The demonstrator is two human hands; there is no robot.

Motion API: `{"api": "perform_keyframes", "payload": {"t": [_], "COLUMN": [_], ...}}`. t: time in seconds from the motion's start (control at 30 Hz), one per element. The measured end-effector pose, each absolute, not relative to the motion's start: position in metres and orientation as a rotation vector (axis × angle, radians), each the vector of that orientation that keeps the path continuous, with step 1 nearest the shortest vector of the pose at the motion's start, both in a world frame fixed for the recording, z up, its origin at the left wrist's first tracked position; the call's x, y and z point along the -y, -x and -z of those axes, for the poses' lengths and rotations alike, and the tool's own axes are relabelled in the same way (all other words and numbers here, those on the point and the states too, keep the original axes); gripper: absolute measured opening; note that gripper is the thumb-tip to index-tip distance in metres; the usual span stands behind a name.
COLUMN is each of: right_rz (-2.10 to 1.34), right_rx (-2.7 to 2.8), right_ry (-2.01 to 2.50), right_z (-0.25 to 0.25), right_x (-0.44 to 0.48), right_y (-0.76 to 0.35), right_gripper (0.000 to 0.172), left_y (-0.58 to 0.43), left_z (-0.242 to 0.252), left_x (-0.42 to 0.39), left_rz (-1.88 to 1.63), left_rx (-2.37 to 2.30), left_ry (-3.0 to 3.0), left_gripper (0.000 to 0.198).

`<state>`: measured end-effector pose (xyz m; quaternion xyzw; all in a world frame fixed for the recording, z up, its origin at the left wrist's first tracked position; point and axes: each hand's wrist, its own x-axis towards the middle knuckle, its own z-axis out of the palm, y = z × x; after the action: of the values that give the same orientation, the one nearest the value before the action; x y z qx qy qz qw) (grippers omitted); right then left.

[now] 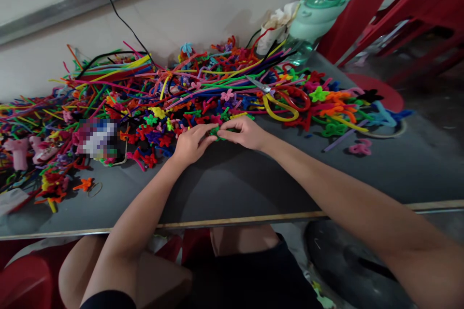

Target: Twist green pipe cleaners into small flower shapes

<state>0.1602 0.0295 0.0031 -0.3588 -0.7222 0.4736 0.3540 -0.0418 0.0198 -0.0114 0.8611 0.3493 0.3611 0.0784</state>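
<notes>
Grey flat table top (232, 188): one, and it bears everything. The near strip is bare, probably kept as working room for the forearms.

Heap of coloured fuzzy pipe cleaners (145, 82): one heap spread across the far half, too many pieces to count. Long straight stems lie at the back and small twisted flower shapes sit nearer the front, likely so the small pieces are within reach.

Red plastic chairs (416, 0): at least two, top right off the table. They overlap, so I cannot give an exact count.

Pale green translucent plastic bottle (319, 9): one, upright at the far right corner, out of the way.

Left hand (190, 145) and right hand (244, 133): two, knuckles up, touching at the fingertips, wrists resting on the table at the heap's near edge.

Scissors with one yellow and one red handle loop (267, 92): one pair, lying on the heap just beyond the right hand, not held.

Pink plush figures (18, 152): two, far left.

Loose orange pipe-cleaner flower (84, 184): one, lying apart on bare table.

Small green fuzzy pipe-cleaner piece (217, 132): one, pinched between the fingertips of both hands and mostly hidden by them. Both hands are closed on it, and the two-sided pinch probably steadies the thin wire.
</notes>
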Motion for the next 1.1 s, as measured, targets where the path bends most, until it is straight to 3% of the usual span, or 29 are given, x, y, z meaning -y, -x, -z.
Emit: {"api": "perform_keyframes", "payload": {"t": [0.1,0.33,0.53,0.7,0.9,1.1], "right_rz": [-1.058,-0.72,-0.671,-0.549,-0.106,-0.082], "right_rx": [1.88,1.96,1.96,2.078,2.219,2.236], "right_ry": [1.021,1.095,1.111,1.125,1.29,1.309], "right_z": [-0.008,-0.005,-0.003,0.002,0.01,0.01], "right_x": [-0.025,-0.021,-0.021,-0.023,-0.022,-0.018], "right_y": [-0.159,-0.159,-0.157,-0.159,-0.159,-0.156], "right_gripper": [0.035,0.04,0.042,0.04,0.027,0.027], "left_y": [0.034,0.024,0.026,0.029,0.037,0.041], "left_z": [0.015,0.019,0.02,0.017,0.016,0.022], "left_x": [-0.018,-0.015,-0.018,-0.021,-0.023,-0.024], "left_rz": [-1.086,-1.265,-1.258,-1.206,-0.973,-1.028], "left_rx": [-1.097,-1.16,-1.09,-1.169,-1.183,-1.23], "left_ry": [-2.348,-1.975,-1.809,-1.938,-2.472,-2.702], "left_gripper": [0.04,0.019,0.019,0.016,0.02,0.021]}}
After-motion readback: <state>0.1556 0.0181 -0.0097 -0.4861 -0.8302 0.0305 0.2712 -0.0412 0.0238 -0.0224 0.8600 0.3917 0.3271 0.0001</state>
